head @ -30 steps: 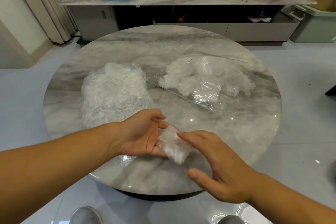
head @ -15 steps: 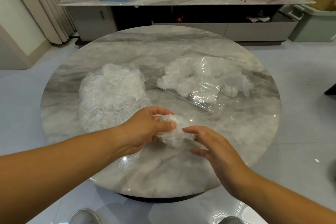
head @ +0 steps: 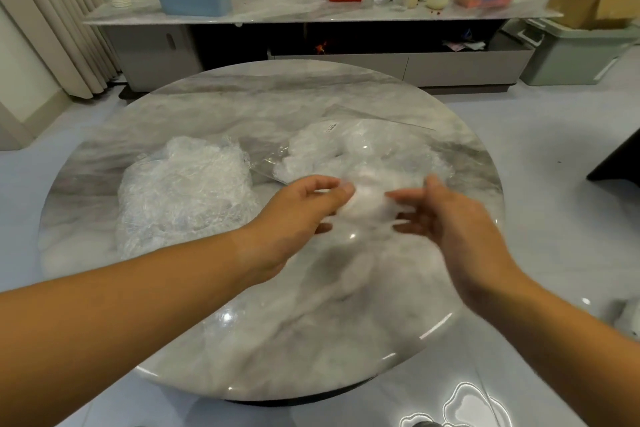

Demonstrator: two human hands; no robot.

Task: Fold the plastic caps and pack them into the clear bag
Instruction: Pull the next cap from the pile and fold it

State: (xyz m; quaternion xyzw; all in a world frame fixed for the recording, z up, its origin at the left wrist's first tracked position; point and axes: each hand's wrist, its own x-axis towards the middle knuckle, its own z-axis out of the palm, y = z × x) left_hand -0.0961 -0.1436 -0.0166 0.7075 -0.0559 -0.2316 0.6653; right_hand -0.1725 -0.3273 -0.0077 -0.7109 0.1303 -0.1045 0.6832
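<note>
While your 2 hands meet above the tabletop [head: 277, 322], the stock reads as follows:

1. Left hand [head: 304, 215] – thumb and curled fingers pinch the left edge of 1 bunched plastic cap [head: 370, 204], held above the marble. It is probably squeezed compact so it slips in without springing open
2. Right hand [head: 446, 218] – fingers loosely extended against the cap's right side. Blur hides whether you grip it or only steady it, so I cannot tell
3. Clear bag [head: 374, 120] – lies flat just beyond the cap and already holds a heap of white folded caps [head: 311, 156]. Its near edge sits right behind your fingers, which suits a short carry
4. Loose pile of unfolded caps [head: 187, 191] – on your left, beside the bag but apart from it, presumably so done and undone stock do not mix

Judged status: the fold looks finished on this cap and packing is the step in hand, with a good part of the pile left to do. Watch that the thin film does not unfurl at the bag's mouth
</note>
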